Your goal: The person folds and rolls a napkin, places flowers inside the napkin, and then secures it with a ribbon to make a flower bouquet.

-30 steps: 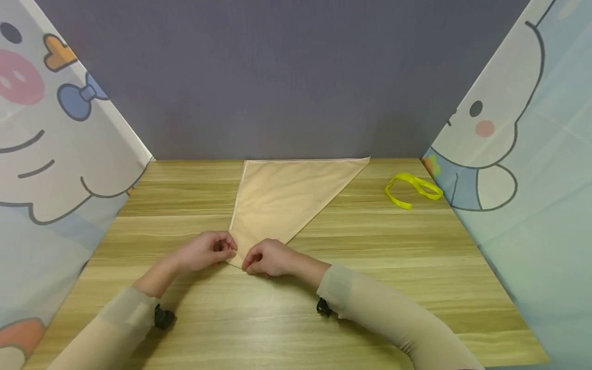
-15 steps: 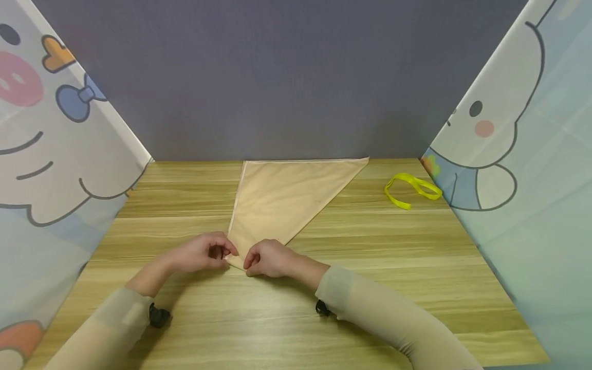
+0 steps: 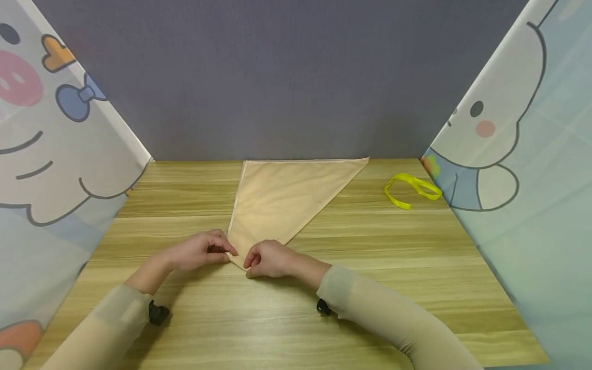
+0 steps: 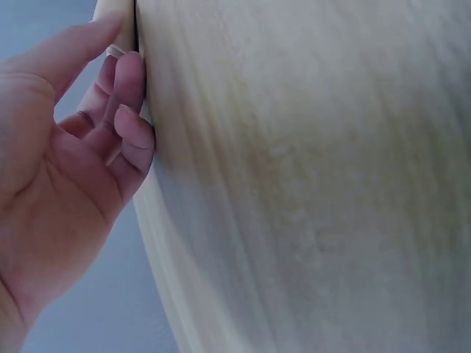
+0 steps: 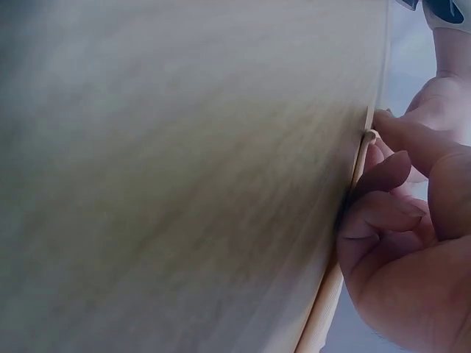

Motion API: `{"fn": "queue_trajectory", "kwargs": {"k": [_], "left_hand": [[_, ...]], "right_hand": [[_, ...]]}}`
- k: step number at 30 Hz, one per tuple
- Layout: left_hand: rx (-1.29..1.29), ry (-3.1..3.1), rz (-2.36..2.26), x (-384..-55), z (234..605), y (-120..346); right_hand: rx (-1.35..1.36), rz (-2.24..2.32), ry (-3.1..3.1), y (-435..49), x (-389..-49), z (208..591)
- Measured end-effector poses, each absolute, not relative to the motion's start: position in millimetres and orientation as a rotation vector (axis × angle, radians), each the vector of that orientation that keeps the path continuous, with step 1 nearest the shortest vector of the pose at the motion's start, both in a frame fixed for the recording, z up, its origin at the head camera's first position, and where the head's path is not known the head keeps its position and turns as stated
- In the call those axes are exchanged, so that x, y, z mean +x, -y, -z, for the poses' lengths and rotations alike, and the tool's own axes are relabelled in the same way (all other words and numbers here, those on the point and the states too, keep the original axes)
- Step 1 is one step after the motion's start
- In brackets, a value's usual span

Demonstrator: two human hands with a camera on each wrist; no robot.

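A thin beige cloth (image 3: pixel 282 198) lies flat on the wooden table, its outline roughly a triangle with a narrowed, turned-over end nearest the person. At the left of that end my left hand (image 3: pixel 196 252) pinches the small fold (image 3: pixel 237 261) between thumb and fingertips. My right hand (image 3: pixel 274 258) grips the fold's other side, a short way to the right. In the left wrist view, the left thumb sits over a bit of pale cloth (image 4: pixel 116 51) with the fingers curled beneath. The right wrist view has the right hand (image 5: pixel 401 246) close to the tabletop along the cloth's edge.
A yellow ribbon-like strip (image 3: pixel 413 186) lies looped at the table's right rear. Behind the wooden table (image 3: pixel 324 318) rises a dark grey panel (image 3: pixel 287 77). Cartoon-printed sheets (image 3: pixel 509 154) flank both sides. Each wrist carries a small black device (image 3: pixel 158 313).
Between the hands the cloth's near end has been turned up into a narrower roll. My left hand re-gripped there with small finger movements; the right hand stayed almost still.
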State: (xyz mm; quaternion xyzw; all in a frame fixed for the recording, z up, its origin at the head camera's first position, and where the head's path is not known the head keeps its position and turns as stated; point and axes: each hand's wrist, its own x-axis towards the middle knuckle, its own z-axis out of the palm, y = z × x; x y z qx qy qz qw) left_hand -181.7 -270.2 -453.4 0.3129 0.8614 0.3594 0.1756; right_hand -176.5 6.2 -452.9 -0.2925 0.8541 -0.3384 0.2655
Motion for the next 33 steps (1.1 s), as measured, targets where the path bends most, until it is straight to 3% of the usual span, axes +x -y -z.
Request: {"fn": "queue_trajectory", "kwargs": {"k": [16,33], "left_hand": [[0.918,-2.429,-1.049,-194,456,267],[0.593,-2.520,-1.079,-194,457,248]], "right_hand": [[-0.927,0.773,-2.439,-8,-179,452],[-0.847,0.942,-2.376,-17,-182,454]]}}
